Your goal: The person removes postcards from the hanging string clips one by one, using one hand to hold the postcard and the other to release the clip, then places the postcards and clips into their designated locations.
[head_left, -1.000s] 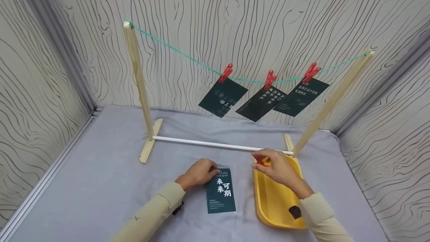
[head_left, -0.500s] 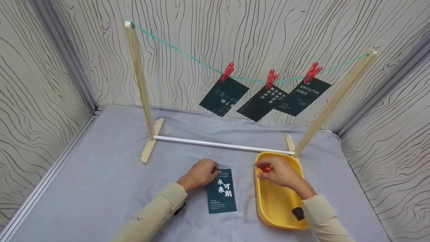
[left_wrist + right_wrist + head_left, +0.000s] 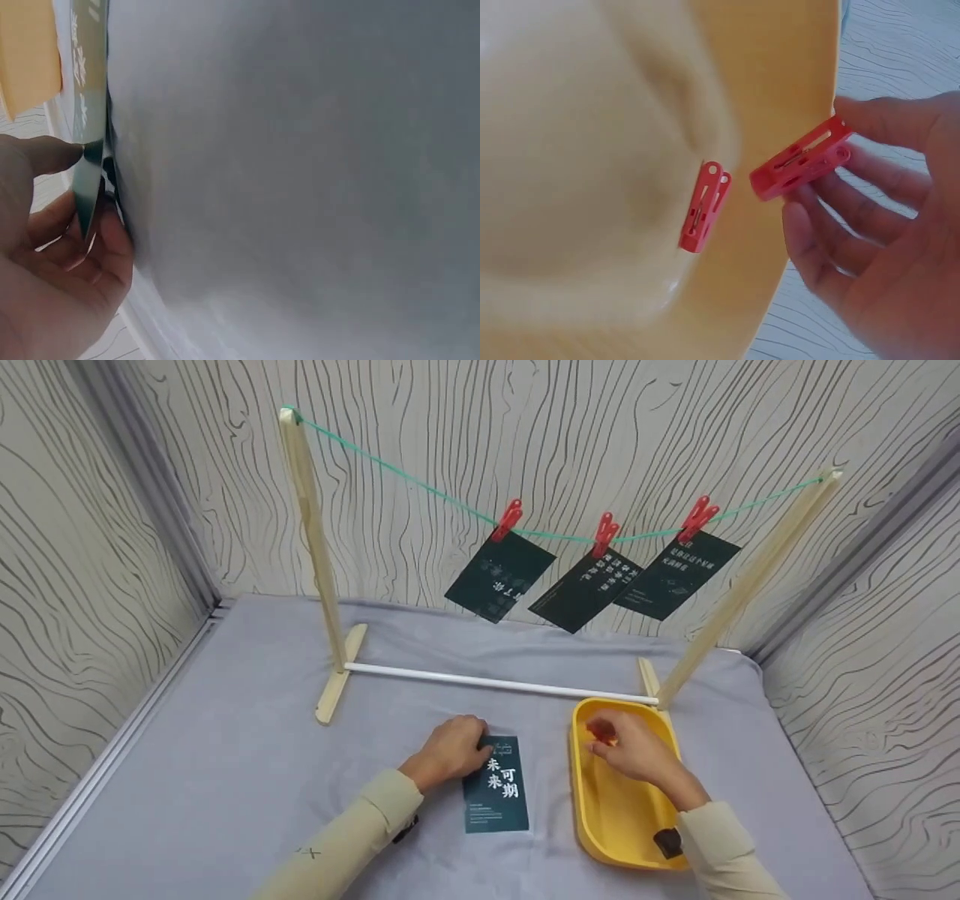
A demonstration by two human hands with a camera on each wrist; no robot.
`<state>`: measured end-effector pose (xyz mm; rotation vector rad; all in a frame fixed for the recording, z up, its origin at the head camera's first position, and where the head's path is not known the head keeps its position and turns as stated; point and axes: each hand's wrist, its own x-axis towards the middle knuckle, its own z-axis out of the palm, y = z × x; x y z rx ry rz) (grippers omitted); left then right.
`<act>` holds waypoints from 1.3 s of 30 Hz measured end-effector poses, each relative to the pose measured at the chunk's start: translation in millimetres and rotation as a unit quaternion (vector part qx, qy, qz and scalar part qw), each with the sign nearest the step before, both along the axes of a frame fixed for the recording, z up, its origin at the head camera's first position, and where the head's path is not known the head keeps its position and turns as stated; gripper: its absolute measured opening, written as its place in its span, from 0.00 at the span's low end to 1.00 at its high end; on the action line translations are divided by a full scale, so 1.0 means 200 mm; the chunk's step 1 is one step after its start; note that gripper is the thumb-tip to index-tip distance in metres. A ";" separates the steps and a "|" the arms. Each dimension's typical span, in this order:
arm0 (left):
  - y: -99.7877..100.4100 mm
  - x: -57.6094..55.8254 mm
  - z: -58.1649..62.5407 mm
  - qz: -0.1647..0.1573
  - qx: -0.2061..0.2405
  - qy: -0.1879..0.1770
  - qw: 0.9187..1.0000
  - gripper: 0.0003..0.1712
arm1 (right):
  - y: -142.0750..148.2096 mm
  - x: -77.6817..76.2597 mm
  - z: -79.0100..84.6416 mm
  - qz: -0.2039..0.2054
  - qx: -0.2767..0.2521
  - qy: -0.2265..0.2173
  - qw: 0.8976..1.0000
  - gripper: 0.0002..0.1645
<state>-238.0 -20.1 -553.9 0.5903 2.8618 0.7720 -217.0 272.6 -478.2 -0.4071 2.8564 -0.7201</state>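
Observation:
My left hand pinches the upper left edge of a dark green card with white lettering, which lies on the grey cloth. In the left wrist view, the thumb is on the card's face and the fingers are under its raised end. Over the far part of a yellow tub, my right hand holds a red clothes peg between thumb and fingertips. A second red peg lies inside the tub, beside the held one in the right wrist view.
Behind the hands stands a wooden frame with a left post, a right post and a white crossbar. Its green string carries three dark cards on red pegs. Patterned walls enclose the table.
My right hand has moved down and slightly to the right, farther over the tub, with the peg in its fingers. The left hand stays at the card with barely any shift.

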 end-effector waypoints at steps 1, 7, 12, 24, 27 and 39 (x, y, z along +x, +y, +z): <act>0.00 0.00 0.00 0.002 0.001 0.005 1.000 0.12 | 0.00 0.00 0.00 -0.011 0.002 -0.004 1.000 0.16; 0.00 0.01 -0.02 0.011 0.005 0.037 0.999 0.12 | -0.01 0.00 -0.04 0.002 0.008 -0.021 1.000 0.13; 0.00 0.03 -0.03 0.017 0.011 0.053 0.998 0.12 | -0.01 0.00 -0.06 0.030 0.018 -0.029 0.999 0.12; -0.01 0.03 -0.03 0.009 0.009 0.087 0.996 0.11 | -0.04 0.01 -0.08 -0.030 0.079 -0.055 0.995 0.12; -0.01 0.03 -0.04 0.004 0.012 0.099 0.995 0.10 | -0.04 0.01 -0.09 -0.038 0.096 -0.055 0.993 0.11; 0.00 0.04 -0.05 0.012 0.016 0.089 0.996 0.11 | -0.02 -0.01 -0.12 -0.042 0.124 -0.057 0.990 0.14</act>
